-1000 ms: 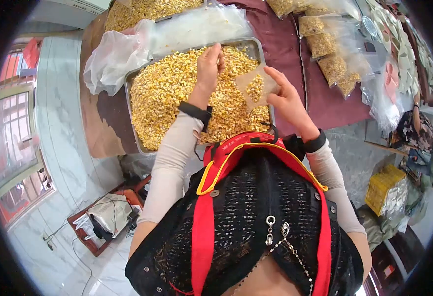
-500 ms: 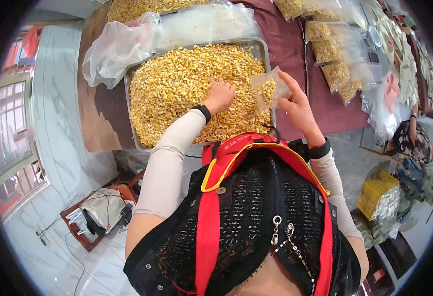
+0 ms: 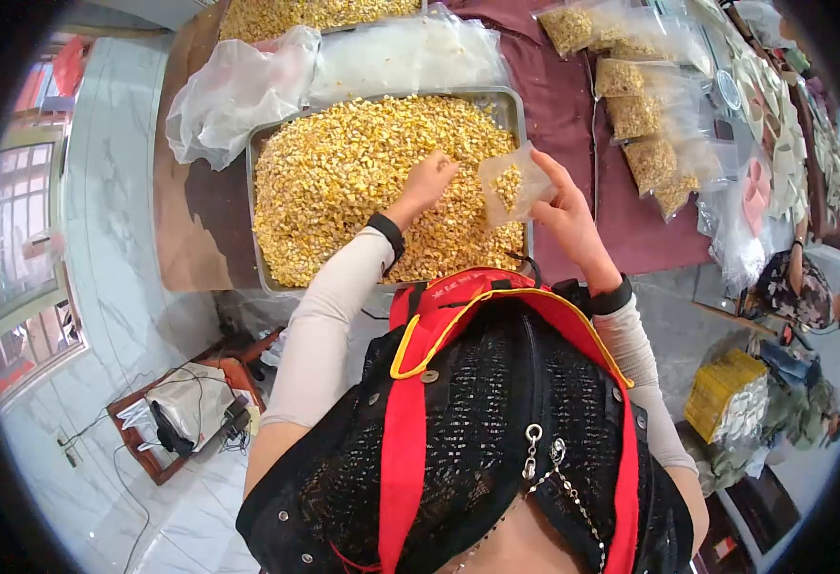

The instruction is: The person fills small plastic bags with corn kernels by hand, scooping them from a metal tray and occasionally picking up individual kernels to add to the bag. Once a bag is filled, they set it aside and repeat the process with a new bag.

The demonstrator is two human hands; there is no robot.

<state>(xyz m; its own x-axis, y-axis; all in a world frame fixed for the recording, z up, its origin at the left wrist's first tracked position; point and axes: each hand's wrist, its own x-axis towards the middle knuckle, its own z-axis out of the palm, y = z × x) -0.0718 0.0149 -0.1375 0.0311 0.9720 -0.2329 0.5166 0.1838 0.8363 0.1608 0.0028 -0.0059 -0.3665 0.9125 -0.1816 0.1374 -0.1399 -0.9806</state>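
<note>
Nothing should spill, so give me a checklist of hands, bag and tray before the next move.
1. Small clear bag held by the right hand: ok, gripped at one side.
2. Bag over the tray: ok, above its right part.
3. Bag mouth open: cannot tell.
4. Left hand over the yellow pieces: ok.
5. Left hand holding pieces: cannot tell, its grasp is hidden.
6. Filled bags apart from the tray: ok, on the maroon cloth to its right.

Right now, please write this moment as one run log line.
left hand: over corn, contact unclear | right hand: holding clear bag, some corn inside | tray: heaped with corn
</note>
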